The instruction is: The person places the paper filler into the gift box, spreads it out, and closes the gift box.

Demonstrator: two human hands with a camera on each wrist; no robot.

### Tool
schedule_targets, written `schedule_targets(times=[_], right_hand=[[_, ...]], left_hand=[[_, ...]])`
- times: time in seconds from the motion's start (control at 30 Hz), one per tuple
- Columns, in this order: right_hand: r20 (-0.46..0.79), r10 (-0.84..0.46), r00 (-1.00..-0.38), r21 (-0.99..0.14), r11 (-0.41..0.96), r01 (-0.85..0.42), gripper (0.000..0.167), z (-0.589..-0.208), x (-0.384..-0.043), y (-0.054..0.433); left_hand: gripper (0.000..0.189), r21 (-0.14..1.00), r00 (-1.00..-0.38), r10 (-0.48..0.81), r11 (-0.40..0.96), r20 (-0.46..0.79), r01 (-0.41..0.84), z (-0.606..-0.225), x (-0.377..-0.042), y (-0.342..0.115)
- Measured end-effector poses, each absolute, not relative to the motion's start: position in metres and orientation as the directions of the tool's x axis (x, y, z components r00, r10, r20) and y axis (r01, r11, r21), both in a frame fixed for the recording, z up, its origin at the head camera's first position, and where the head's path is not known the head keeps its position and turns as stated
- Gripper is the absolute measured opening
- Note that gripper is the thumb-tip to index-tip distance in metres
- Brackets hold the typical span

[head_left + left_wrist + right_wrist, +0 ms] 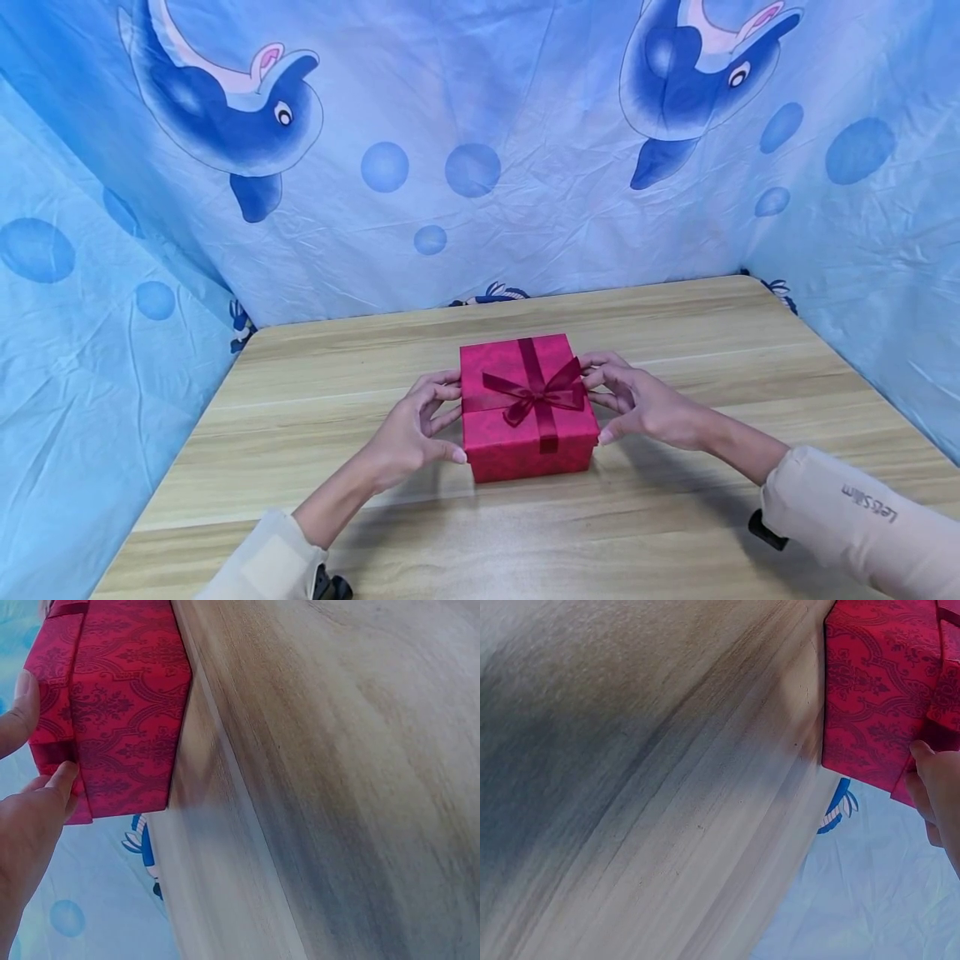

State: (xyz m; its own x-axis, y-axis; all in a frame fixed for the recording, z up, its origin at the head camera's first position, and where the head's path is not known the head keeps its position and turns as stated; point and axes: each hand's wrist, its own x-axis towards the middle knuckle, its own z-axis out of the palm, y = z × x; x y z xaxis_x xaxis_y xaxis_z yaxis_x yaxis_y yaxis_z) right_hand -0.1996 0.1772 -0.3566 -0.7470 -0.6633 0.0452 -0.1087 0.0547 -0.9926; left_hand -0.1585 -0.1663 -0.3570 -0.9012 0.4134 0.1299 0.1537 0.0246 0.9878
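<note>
A red gift box (528,404) with a dark red ribbon and bow (536,393) stands on the wooden table, its lid on. Against its left side, my left hand (416,433) holds the lid, thumb at the front corner and bent fingers along the edge. On the opposite side my right hand (648,408) grips the lid in the same way. The left wrist view shows fingertips (66,776) at the lid's lower edge, beside the ribbon. In the right wrist view a fingertip (921,750) meets the lid's rim. The inside of the box is hidden.
The wooden table (337,358) stretches around the box on all sides. Blue cloth with dolphins (450,100) hangs behind the table and along both sides. Each wrist, in a light sleeve (840,508), has a black strap.
</note>
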Motion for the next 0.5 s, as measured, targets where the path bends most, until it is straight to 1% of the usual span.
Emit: schedule_targets(times=[0.33,0.4,0.5], right_hand=[[0.066,-0.685,-0.725,-0.988,0.06,-0.146,0.055,-0.3593,-0.2025,0.1807],[0.067,-0.693,-0.717,-0.984,0.072,-0.162,0.055,-0.3595,-0.2026,0.1823],[0.069,-0.701,-0.71,-0.977,0.097,-0.191,0.059,-0.358,-0.2022,0.1865]], left_hand=[[0.063,0.99,-0.903,0.42,0.055,0.093,0.127,-0.3544,-0.1601,-0.1668],[0.065,0.989,-0.902,0.424,0.081,0.077,0.122,-0.3539,-0.1597,-0.1686],[0.07,0.983,-0.906,0.421,0.137,0.053,0.121,-0.3532,-0.1577,-0.1737]])
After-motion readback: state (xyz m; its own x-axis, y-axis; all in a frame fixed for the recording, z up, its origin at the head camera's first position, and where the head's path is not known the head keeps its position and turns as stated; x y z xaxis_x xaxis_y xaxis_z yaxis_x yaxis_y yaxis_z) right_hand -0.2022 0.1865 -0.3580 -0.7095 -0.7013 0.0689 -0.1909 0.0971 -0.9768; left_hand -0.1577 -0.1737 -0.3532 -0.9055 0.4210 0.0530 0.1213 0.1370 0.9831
